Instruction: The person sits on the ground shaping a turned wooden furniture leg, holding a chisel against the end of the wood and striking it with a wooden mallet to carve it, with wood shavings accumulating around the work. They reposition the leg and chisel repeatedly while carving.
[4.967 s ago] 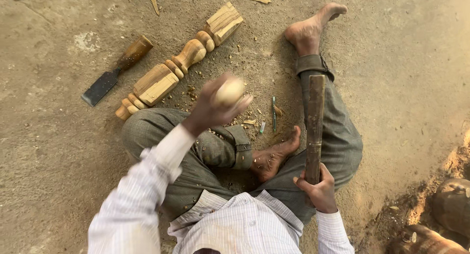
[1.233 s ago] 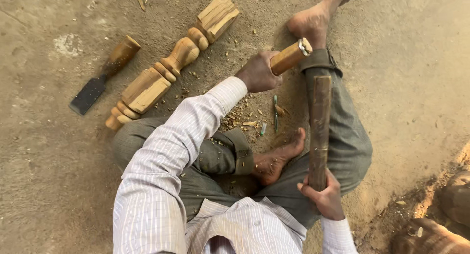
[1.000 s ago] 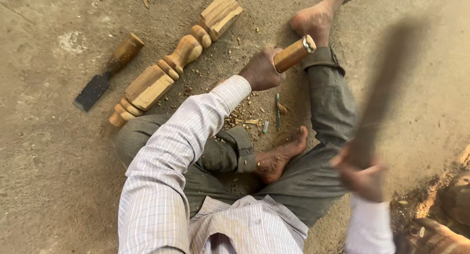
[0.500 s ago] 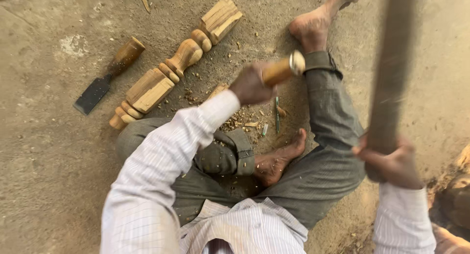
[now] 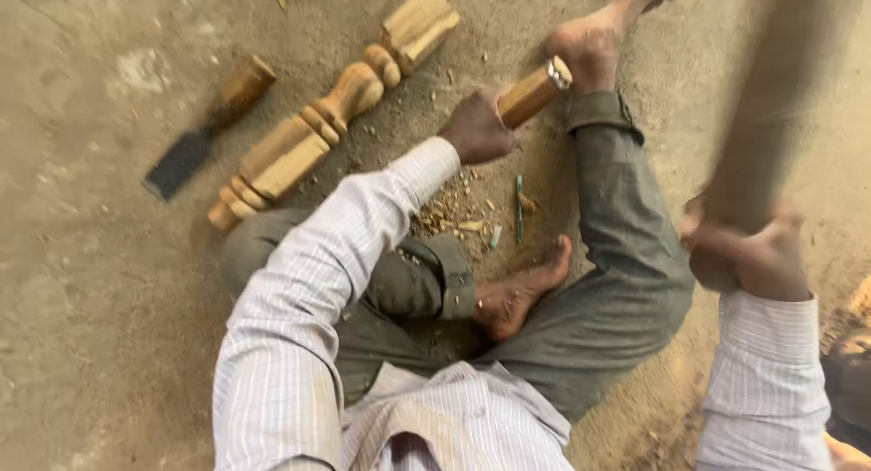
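Right now the left hand (image 5: 478, 128) is wrapped tight round a wooden chisel handle (image 5: 535, 90), its metal-ringed butt end tilted up and outward so the top is open to a blow, and the blade end is buried under the fist and can't be seen. Up on the other side the right hand (image 5: 744, 253) is clenched on a long dark wooden mallet (image 5: 771, 99), raised high and smeared by motion blur, its top cut off by the frame edge. What the chisel bites into is hidden; only wood chips (image 5: 454, 219) lie on the dirt floor (image 5: 82, 280) between the legs. A turned wooden leg (image 5: 331, 108) lies off to the left, out of the way, with a flat chisel (image 5: 209, 126) just beside it, neither touched. One bare foot (image 5: 603, 31) sits close to the handle, the other (image 5: 522, 294) is tucked in
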Demonstrator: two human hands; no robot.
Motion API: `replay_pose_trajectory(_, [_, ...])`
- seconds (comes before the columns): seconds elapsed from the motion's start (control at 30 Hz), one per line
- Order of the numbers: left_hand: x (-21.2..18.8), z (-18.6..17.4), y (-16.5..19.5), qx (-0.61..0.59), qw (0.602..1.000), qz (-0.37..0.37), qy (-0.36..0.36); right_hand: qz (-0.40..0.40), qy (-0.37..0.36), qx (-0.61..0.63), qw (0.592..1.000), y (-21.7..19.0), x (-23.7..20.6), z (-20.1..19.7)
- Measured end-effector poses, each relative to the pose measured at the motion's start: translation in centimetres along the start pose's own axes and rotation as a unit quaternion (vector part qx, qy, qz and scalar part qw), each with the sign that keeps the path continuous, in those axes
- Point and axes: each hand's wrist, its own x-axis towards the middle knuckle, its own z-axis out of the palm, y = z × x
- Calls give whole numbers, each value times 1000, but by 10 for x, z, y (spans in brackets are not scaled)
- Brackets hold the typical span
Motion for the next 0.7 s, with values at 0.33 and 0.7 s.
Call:
replay_pose_trajectory(0.33, [-42,9,-13,-18,993,110,22,73,-129,-56,987,55,-22,15])
replay_pose_trajectory(0.7, [-3,-12,-19,-108,988,88,72,98,-45,79,991,110,-78,68])
